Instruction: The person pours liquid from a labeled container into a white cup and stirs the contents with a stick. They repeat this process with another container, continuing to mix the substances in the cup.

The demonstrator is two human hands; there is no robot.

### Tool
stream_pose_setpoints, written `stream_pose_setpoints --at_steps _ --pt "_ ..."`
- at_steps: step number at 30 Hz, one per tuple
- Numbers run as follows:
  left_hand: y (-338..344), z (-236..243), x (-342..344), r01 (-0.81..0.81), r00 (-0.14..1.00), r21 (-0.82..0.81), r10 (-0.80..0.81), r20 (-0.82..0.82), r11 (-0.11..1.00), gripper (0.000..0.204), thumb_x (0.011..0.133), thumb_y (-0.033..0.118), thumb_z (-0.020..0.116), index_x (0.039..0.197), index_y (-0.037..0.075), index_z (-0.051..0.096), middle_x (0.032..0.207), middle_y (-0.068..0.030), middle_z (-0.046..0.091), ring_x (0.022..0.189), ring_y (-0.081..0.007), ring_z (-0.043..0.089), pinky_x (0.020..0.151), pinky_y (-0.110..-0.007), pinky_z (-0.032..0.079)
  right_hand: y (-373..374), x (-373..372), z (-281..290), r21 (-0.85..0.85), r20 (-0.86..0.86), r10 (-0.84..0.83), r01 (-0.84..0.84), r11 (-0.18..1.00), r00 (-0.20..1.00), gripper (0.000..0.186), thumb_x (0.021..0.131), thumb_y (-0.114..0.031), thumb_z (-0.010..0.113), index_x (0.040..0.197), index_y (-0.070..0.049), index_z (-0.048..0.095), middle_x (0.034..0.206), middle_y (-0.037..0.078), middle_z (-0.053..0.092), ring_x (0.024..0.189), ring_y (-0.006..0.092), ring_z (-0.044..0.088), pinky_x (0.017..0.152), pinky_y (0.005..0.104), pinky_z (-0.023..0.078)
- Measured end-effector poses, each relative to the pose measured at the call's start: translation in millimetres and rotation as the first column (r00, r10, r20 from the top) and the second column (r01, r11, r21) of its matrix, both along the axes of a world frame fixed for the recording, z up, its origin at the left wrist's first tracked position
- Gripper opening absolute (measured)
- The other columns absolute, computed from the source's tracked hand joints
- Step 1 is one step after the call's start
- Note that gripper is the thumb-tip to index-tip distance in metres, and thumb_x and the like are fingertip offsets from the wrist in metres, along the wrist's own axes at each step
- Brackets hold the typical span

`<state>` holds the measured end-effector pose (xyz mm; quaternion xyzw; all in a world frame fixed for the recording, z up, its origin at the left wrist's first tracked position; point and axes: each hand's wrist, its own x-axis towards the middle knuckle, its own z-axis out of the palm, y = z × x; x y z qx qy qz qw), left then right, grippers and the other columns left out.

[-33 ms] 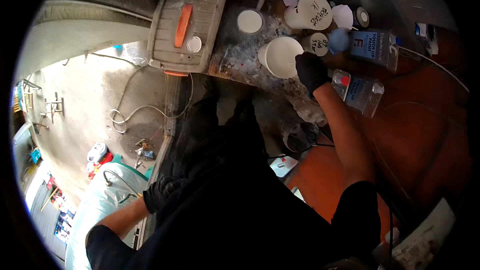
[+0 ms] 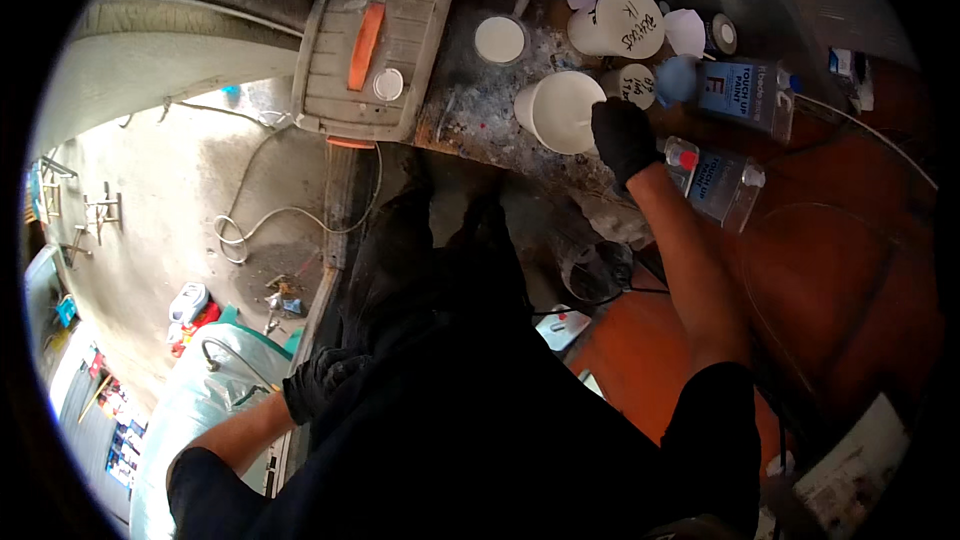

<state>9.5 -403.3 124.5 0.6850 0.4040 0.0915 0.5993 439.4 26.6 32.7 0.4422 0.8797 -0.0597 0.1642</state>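
My right hand [image 2: 624, 138], in a black glove, is closed at the right rim of a white plastic tub [image 2: 535, 118] on the stained bench. A thin pale stirring stick [image 2: 584, 123] shows from its fingers, with its lower part inside the tub. White or off-white material covers the tub's inside; its level is hard to judge. My left hand [image 2: 322, 382], also black-gloved, rests against the dark clothing at my left side. Its fingers blend into that clothing. Close behind the right hand stands a smaller lidded tub [image 2: 633, 87] with handwriting on it.
A large lidded white tub [image 2: 628, 22], a round white lid [image 2: 499, 40] and clear blue-labelled bottles [image 2: 745, 95] crowd the bench [image 2: 465, 120]. Left of it sits a grey storage box [image 2: 400, 25] with an orange handle. A pale hose [image 2: 290, 215] loops over the floor.
The whole view shifts slightly. The stick inside the tub shows a little more clearly; my right hand stays at the rim and my left hand stays at my side.
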Motion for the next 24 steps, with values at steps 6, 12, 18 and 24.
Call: stream_pose_setpoints --at_steps 6,12,18,24 --pt "-6.8 -14.8 -26.6 -0.003 0.995 0.081 -0.005 0.096 0.997 0.045 0.084 0.025 0.058 0.124 0.004 0.052 0.103 -0.0126 0.058 0.090 -0.0304 0.054 0.076 -0.043 0.044 4.9 4.2 8.2 0.014 0.058 -0.072 0.072 0.997 0.996 0.015 0.085 -0.016 0.053 0.080 -0.006 0.063 0.078 0.018 0.066 0.074 0.0365 0.066 0.066 0.0471 0.053" --pt "-13.0 -23.2 -47.0 -0.096 0.986 0.150 0.074 0.146 0.984 0.042 0.088 0.029 0.053 0.124 0.007 0.050 0.121 -0.0127 0.057 0.093 -0.0297 0.054 0.078 -0.042 0.044 -8.3 -13.1 2.5 -0.203 -0.069 -0.180 0.163 0.966 0.981 0.023 0.091 -0.023 0.051 0.085 -0.004 0.063 0.086 0.020 0.066 0.085 0.0403 0.063 0.072 0.0494 0.049" --pt "-2.0 -10.5 -47.6 -0.156 0.980 0.217 0.122 0.160 0.964 0.040 0.090 0.031 0.052 0.123 0.008 0.050 0.123 -0.0126 0.057 0.094 -0.0288 0.055 0.078 -0.042 0.044 -2.5 -2.4 8.0 -0.053 0.154 -0.158 0.168 0.984 0.975 0.024 0.093 -0.023 0.050 0.089 -0.004 0.064 0.087 0.019 0.065 0.086 0.0408 0.063 0.074 0.0492 0.049" --pt "-2.3 -6.4 -46.1 -0.137 0.982 0.180 0.110 0.153 0.974 0.043 0.088 0.031 0.054 0.123 0.007 0.051 0.117 -0.0129 0.058 0.093 -0.0284 0.054 0.079 -0.042 0.043 -3.1 -24.8 10.5 -0.159 -0.037 -0.135 0.127 0.979 0.990 0.025 0.092 -0.023 0.049 0.090 -0.003 0.064 0.088 0.018 0.066 0.087 0.0391 0.063 0.076 0.0483 0.050"
